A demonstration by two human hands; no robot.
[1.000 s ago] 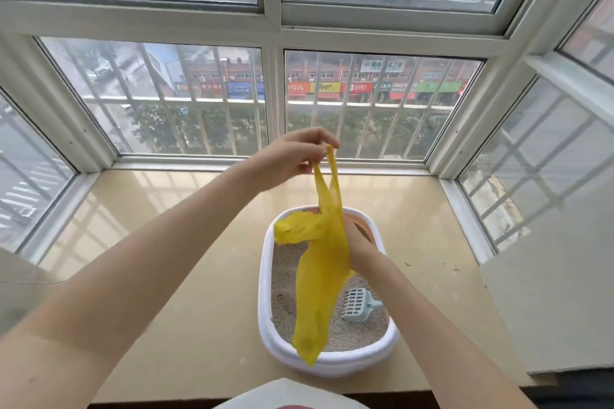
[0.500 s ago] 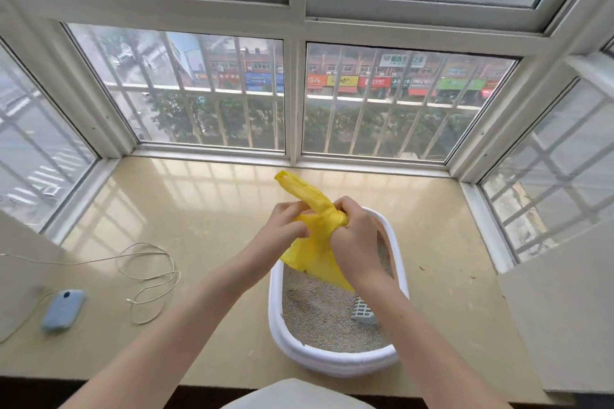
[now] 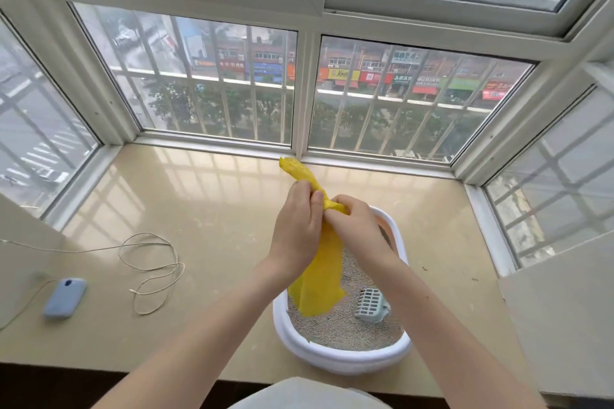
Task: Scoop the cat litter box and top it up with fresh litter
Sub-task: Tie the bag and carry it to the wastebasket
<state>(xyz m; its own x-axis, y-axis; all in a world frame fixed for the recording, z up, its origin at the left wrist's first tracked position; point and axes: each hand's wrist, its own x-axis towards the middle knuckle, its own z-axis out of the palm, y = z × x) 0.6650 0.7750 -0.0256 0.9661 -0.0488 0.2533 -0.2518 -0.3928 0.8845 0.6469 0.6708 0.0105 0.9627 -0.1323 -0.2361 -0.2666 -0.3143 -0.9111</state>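
Note:
A white oval litter box [image 3: 345, 359] stands on the beige window ledge near its front edge, filled with grey litter [image 3: 335, 325]. A pale blue slotted scoop [image 3: 371, 305] lies in the litter at the right. Above the box I hold a yellow plastic bag [image 3: 320, 276]. My left hand [image 3: 299, 226] pinches its upper part, with one handle sticking up past my fingers. My right hand [image 3: 357, 229] grips the bag just beside the left hand. The bag's lower end hangs over the litter.
A thin white cable [image 3: 149, 262] lies looped on the ledge [image 3: 212, 209] to the left, beside a small blue device [image 3: 65, 297]. Window frames wall the ledge at back and sides. A pale slab [image 3: 561, 315] rises at the right. Something white [image 3: 309, 395] shows at the bottom edge.
One second ago my left hand held the bag high by its handle, hanging long. Both hands have since come together low over the box, bunching the bag's top. The view has turned left.

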